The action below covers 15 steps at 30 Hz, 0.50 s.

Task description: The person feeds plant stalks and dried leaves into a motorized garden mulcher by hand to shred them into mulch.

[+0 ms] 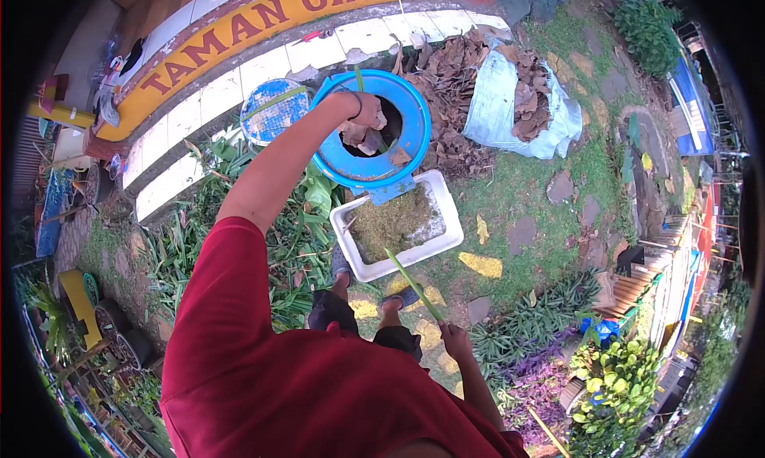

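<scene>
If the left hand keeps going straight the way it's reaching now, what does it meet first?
The left hand, clutching dry leaves, points down into the mouth of the blue bin. Going straight on, it would likely meet whatever lies in the bin's dark interior; depth is unclear, so the far inner wall could come first.

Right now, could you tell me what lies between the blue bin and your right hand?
In the head view, a white tub of shredded greens lies between the blue bin and the right hand.
</scene>
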Tool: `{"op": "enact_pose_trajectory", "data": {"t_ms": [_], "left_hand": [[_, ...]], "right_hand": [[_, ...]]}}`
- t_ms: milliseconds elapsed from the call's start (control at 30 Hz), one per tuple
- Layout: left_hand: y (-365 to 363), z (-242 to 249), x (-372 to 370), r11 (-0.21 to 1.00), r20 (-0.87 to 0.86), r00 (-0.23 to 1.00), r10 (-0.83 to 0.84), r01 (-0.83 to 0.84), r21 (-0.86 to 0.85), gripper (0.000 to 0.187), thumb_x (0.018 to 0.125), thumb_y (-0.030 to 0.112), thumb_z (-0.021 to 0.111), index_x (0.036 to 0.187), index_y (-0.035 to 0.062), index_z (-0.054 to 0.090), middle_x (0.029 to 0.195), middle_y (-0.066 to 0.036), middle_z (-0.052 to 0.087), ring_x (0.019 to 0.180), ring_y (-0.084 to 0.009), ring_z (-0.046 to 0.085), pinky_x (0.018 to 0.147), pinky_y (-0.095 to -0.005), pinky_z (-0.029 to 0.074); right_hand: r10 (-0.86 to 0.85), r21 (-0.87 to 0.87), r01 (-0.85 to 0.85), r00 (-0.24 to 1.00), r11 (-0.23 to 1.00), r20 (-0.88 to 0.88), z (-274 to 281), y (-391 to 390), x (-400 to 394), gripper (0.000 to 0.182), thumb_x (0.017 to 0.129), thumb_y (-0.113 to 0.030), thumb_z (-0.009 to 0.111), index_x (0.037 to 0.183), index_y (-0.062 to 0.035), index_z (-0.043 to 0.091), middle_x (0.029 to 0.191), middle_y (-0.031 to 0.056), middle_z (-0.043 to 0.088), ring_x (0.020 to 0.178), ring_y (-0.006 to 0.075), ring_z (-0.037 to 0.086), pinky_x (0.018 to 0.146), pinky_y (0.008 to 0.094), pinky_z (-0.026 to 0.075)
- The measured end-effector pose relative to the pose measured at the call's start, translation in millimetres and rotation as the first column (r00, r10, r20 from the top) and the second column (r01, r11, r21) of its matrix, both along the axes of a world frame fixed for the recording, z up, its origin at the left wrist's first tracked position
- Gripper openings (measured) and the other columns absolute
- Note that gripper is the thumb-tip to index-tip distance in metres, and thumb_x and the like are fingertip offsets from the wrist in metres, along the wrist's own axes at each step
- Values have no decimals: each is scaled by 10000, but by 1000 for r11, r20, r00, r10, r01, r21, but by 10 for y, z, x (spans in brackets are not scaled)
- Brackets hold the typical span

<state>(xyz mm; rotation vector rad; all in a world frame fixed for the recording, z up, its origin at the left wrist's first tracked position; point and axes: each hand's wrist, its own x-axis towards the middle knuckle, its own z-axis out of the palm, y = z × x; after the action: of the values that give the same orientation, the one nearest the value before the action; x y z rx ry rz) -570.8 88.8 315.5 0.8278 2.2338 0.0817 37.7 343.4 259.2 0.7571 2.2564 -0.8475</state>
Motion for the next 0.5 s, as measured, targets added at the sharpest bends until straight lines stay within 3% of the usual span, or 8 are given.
{"op": "enact_pose_trajectory", "data": {"t_ms": [67,200,300,433,500], "left_hand": [[-139,-18,85,970,-46,997,68,-55,236,632,825,494,626,1268,45,574,1178,-147,649,1065,-309,622,931,-401,473],[-171,53,293,979,82,992,93,-106,176,619,839,430,653,1285,16,541,1232,-177,615,1138,-306,586,974,-369,454],[-128,166,329,950,157,979,129,-167,264,682,852,494,643,1301,-2,516,1265,-198,590,1177,-317,560,1009,-377,429],[-168,299,148,928,142,983,114,-156,337,799,864,613,585,1364,4,455,1358,-213,519,1251,-333,505,1051,-405,390],[-234,455,157,915,51,966,253,-256,311,925,833,711,537,1344,-57,483,1334,-242,535,1230,-356,526,1040,-415,409]], "right_hand": [[5,-11,-5,1000,1000,15,-52,-19,-9,533,963,-481,492,776,-7,646,732,203,634,743,384,635,678,445,477],[9,-13,-9,1000,1000,3,-56,-17,97,541,960,-489,495,767,-5,642,748,207,637,744,378,635,688,439,479],[15,-24,-17,999,1000,-48,-4,28,50,533,961,-481,498,782,-1,645,762,211,639,752,380,636,694,434,481],[-28,15,27,998,1000,56,42,26,-187,549,960,-501,483,804,-3,652,781,205,648,789,386,640,714,440,481],[-14,20,13,999,1000,48,39,26,-160,556,958,-511,479,803,-6,652,784,202,651,794,384,642,717,440,481]]}}
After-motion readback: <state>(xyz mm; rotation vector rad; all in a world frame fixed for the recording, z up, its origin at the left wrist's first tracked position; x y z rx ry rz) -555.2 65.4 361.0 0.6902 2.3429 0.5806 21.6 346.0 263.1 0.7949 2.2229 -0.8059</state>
